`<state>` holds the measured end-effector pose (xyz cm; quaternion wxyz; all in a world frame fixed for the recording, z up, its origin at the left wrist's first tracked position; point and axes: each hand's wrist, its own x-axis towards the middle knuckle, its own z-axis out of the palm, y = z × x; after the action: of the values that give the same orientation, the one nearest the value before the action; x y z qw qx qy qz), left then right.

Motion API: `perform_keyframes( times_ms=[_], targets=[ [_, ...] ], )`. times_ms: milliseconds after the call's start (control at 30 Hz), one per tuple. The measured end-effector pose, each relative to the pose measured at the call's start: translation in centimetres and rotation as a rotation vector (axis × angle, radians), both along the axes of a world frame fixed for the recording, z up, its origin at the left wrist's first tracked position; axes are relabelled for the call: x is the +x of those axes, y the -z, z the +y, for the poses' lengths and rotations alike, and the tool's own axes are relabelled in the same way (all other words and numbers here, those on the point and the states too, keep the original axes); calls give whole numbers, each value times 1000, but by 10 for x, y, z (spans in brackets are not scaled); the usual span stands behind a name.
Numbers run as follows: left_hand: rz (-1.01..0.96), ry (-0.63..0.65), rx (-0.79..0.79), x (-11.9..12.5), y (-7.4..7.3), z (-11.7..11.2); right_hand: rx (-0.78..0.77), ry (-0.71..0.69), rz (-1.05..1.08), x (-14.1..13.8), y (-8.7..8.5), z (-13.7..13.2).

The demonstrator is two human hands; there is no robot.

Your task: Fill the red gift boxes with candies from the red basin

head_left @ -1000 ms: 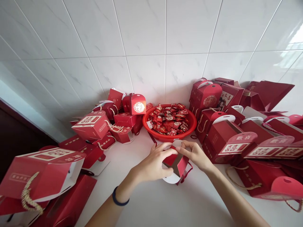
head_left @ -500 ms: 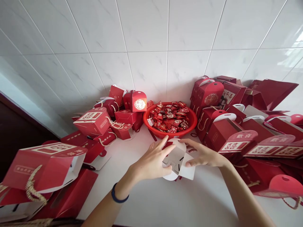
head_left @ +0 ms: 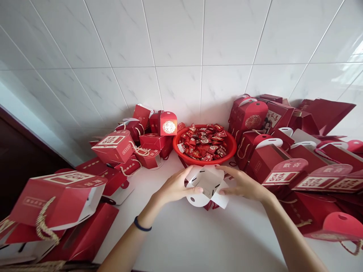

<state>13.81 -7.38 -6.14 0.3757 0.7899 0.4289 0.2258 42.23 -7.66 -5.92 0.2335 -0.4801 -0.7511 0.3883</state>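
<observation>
A small cardboard gift box [head_left: 206, 184] stands in front of the basin with its flaps spread, so its white inside and dark slots face up. My left hand [head_left: 173, 186] grips its left side, the thumb lying over a rounded flap with a hole. On the opposite side, my right hand [head_left: 245, 185] has its thumb on a white flap and its fingers behind the wall. Just beyond the box, a red plastic basin [head_left: 233, 149] holds many wrapped candies [head_left: 202, 142]. Part of a red cord shows under the box.
Red gift boxes with rope handles [head_left: 113, 145] are piled on the left, and a larger opened box [head_left: 56, 198] lies nearer. More red boxes [head_left: 276, 162] crowd the right. A white tiled wall [head_left: 178, 87] rises behind the white table [head_left: 198, 241].
My left hand has moved from above the box to its left side and now grips it. The box's opening has spread wider, showing more of the inside. My right hand stays at its side.
</observation>
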Motion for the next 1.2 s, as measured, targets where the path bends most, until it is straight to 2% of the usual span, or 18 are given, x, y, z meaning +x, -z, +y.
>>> perform_keyframes(
  times_ms=[100, 200, 267, 333, 400, 500, 633, 767, 867, 1000, 1100, 1200],
  targets=[
    [38, -47, 136, 2, -5, 0, 144, 17, -2, -3, -12, 2],
    [63, -113, 247, 3, -10, 0, 331, 176, 14, -8, -26, 12],
    [67, -173, 298, 4, -12, 1, 447, 278, 7, -12, -34, 27],
    [62, -238, 335, 5, -15, 4, 491, 289, -52, -17, -38, 49],
    [34, -271, 352, 6, -18, 8, 457, 247, -154, -21, -37, 76],
    [-44, -274, 367, 6, -22, 18, 391, 190, -229, -28, -26, 114],
    [-101, -297, 372, 3, -20, 37, 349, 156, -220, -33, -9, 140],
    [-100, -317, 359, -2, -20, 65, 335, 204, -85, -30, 0, 144],
    [42, -263, 351, 3, -24, 91, 314, 285, 92, -25, 3, 143],
    [246, -92, 306, 25, -27, 128, 251, 354, 373, -19, 4, 141],
    [329, 22, 270, 48, -24, 149, 217, 370, 565, -19, 3, 141],
    [387, 41, 245, 63, -15, 161, 172, 375, 711, -20, 1, 140]
  ],
)
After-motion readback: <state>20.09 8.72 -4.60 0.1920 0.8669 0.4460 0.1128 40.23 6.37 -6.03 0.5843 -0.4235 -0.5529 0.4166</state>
